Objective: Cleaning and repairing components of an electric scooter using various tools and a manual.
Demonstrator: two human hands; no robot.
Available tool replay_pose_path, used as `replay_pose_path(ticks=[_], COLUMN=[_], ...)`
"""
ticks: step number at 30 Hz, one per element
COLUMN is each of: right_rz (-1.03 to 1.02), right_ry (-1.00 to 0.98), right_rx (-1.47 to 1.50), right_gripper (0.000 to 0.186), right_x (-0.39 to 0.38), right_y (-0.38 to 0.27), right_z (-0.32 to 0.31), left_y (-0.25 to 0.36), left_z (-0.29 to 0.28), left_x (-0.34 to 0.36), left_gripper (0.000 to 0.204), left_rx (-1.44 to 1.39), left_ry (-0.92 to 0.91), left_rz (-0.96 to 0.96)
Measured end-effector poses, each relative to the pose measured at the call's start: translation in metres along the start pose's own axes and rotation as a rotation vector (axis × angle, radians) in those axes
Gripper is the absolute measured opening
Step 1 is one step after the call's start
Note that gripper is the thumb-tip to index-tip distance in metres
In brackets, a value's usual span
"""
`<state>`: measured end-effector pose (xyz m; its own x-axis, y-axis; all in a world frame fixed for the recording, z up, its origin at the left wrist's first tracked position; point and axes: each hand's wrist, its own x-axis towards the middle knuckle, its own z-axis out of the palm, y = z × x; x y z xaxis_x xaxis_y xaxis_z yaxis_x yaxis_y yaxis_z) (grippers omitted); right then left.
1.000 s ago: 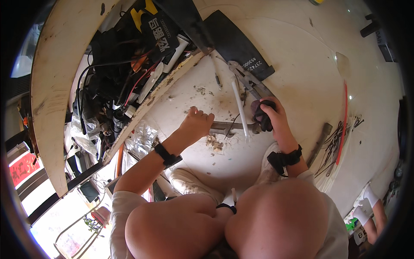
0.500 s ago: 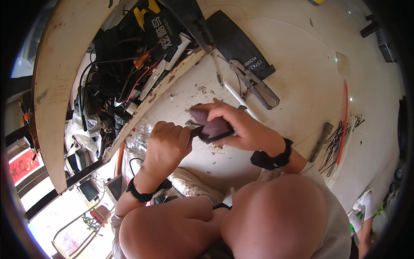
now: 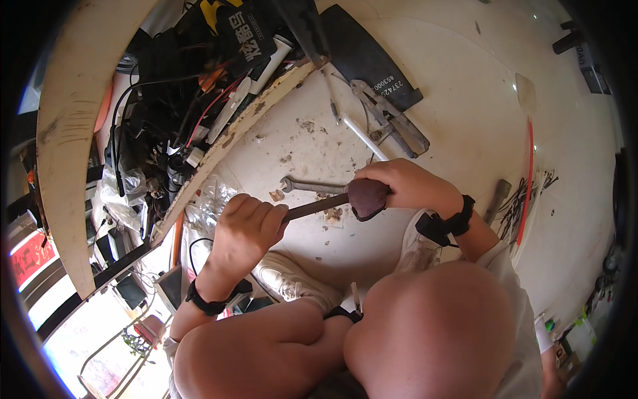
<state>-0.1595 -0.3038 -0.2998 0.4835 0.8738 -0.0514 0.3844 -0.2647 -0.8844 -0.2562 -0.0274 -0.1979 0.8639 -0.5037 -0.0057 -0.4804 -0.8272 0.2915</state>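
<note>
In the head view, the person's left hand (image 3: pixel 247 226) is curled into a fist around one end of a thin, straight, dark brown bar (image 3: pixel 320 207), which slants up to the right across the space between the knees. The right hand (image 3: pixel 402 185) is bent over a rounded, dull purple soft-looking piece with a dark edge (image 3: pixel 367 199), gripping it against the bar's other end; most of the fingers are hidden, so how tightly they close cannot be told.

Just beyond the bar, a grey metal open-ended wrench (image 3: pixel 312 187) lies on the dirty cream floor (image 3: pixel 465 126), its right end near the right hand. Farther off lie a slim white stick (image 3: pixel 362 137), a grey metal tool with two long arms (image 3: pixel 392 120) and a curved black panel (image 3: pixel 372 56), the tool lying close against the panel. To the right rest a long thin red rod (image 3: pixel 526 179) and a bundle of thin black strips (image 3: pixel 541 186). A worn cream board (image 3: pixel 236 130) borders dark clutter at left.
</note>
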Motion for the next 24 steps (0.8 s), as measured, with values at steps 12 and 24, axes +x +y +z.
replay_pose_path(ticks=[12, 24], right_rz=[0.188, 0.141], right_ry=[0.416, 0.758], right_rx=[1.496, 1.925], right_gripper=[0.075, 0.018], right_x=[-0.042, 0.035], right_y=[0.040, 0.017], right_z=[0.030, 0.024], left_y=[-0.008, 0.042], left_z=[0.016, 0.067], left_x=[-0.014, 0.036], left_gripper=[0.026, 0.045], left_rx=[-0.073, -0.615], left_ry=[0.271, 0.215], left_rz=[-0.358, -0.171])
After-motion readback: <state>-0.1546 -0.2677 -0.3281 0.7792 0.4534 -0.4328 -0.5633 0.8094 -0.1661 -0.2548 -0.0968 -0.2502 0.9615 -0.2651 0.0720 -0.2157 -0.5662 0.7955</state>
